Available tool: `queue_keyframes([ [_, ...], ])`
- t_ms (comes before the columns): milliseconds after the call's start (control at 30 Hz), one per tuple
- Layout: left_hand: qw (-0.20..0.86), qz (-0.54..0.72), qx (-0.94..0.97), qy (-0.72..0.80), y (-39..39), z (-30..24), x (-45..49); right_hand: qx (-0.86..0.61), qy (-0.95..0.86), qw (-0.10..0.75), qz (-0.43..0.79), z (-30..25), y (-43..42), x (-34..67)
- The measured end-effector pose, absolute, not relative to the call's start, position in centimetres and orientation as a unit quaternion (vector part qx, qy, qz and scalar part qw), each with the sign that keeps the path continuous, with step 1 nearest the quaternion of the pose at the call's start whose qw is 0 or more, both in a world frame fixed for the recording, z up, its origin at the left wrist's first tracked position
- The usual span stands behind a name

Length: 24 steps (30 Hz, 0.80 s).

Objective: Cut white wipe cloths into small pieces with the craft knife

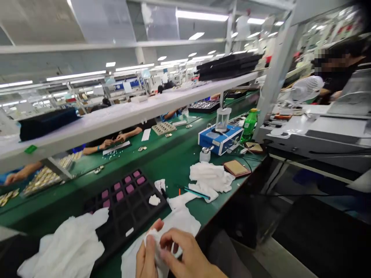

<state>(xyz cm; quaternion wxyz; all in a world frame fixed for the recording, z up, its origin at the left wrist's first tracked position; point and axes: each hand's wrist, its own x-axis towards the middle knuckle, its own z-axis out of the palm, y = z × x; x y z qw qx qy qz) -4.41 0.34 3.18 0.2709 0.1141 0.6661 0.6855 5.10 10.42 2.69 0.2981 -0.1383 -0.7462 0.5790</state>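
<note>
Cloth [154, 234] between left hand [145, 259], right hand [189, 258].

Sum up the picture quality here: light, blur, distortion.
Head view: bright ceiling tube lights wash out the far hall; the shelf tilts and bows from the wide lens; left hand, right hand and their white cloth look slightly motion-blurred; the lower right is dark.

The green desk [174, 162] carries a black compartment tray [127, 204] (several cells hold pink pieces). A crumpled cloth [66, 247] lies left of the tray, a flat white sheet [182, 218] right of it, and a blue-and-white device [220, 139] well beyond it.
</note>
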Motion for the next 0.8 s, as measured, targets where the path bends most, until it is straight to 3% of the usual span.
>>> queue_keyframes([
  [467,0.456,0.736,0.084,0.492,-1.1,4.7,-3.9,-0.203,-0.693,0.257,0.642,3.2,9.6,4.9],
  [633,0.442,0.727,0.11,0.514,-1.3,4.3,-4.3,-0.228,-0.657,0.252,0.672,3.1,10.3,5.0],
  [800,0.411,0.725,0.138,0.535,-1.5,3.7,-4.7,-0.28,-0.664,0.327,0.611,2.8,11.1,5.1],
])
